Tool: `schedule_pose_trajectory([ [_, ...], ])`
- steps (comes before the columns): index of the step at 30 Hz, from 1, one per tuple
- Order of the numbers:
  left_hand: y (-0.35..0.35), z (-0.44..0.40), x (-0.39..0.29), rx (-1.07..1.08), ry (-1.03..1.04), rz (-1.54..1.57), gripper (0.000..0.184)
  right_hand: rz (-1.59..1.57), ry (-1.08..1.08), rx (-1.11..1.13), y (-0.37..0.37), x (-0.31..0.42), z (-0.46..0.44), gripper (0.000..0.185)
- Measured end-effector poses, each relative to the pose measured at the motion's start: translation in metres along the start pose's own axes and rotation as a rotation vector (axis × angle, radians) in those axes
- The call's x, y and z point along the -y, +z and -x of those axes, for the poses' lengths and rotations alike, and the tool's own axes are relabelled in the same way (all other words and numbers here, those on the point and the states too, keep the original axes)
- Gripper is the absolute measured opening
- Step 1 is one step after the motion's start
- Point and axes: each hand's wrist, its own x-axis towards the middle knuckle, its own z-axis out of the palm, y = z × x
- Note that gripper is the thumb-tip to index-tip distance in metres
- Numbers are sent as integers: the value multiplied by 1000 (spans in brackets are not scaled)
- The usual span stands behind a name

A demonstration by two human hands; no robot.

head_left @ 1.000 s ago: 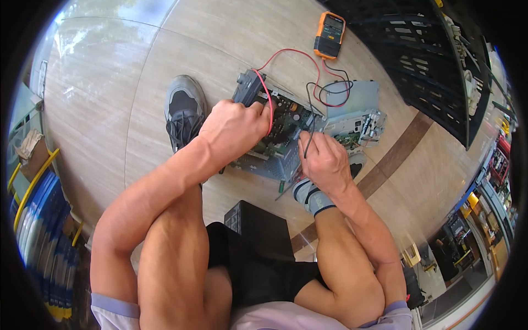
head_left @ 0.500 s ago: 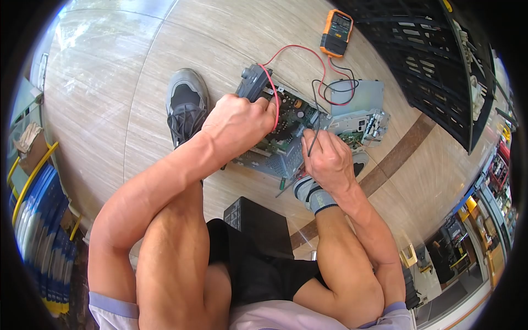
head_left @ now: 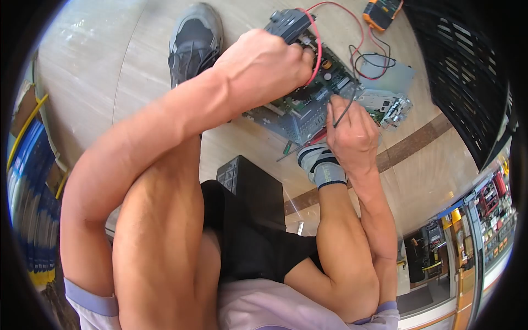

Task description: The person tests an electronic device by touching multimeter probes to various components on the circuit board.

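My left hand (head_left: 269,61) is closed over the upper part of an opened electronic device, with the red test lead (head_left: 318,47) looping into its grip. The probe tip there is hidden by my fingers. My right hand (head_left: 355,135) pinches a black test probe, whose black lead (head_left: 345,113) runs up across the fingers. Its tip is hard to make out near the lower right edge of the green circuit board (head_left: 329,74). The board sits in a perforated metal chassis (head_left: 308,120). Both leads run to an orange and black multimeter (head_left: 381,13) on the floor.
A flat grey metal plate (head_left: 393,76) and a metal mechanism (head_left: 388,105) lie right of the chassis. A thin tool (head_left: 286,157) rests near my shoe (head_left: 316,162). Black slatted crates (head_left: 459,66) stand at right; a black box (head_left: 250,187) sits between my legs.
The view has shifted, so the device, multimeter and hands appear higher and farther right. Both hands keep their grips on the leads, close to the board.
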Motion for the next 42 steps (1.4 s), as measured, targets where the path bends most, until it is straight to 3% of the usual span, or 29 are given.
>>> schedule_pose_trajectory([
  [5, 1, 0, 0, -98, 19, 76, 11, -16, -21, -41, 2, -1, 0, 25],
  [25, 0, -2, 4, -133, 63, 118, 14, -6, -9, -12, 4, -1, 3, 24],
  [28, -3, -1, 4, -45, 61, 79, 14, -13, 7, -16, 6, 0, 3, 24],
  [42, -2, -3, 5, -127, 75, 77, 15, -29, -13, -42, 5, -1, 6, 23],
])
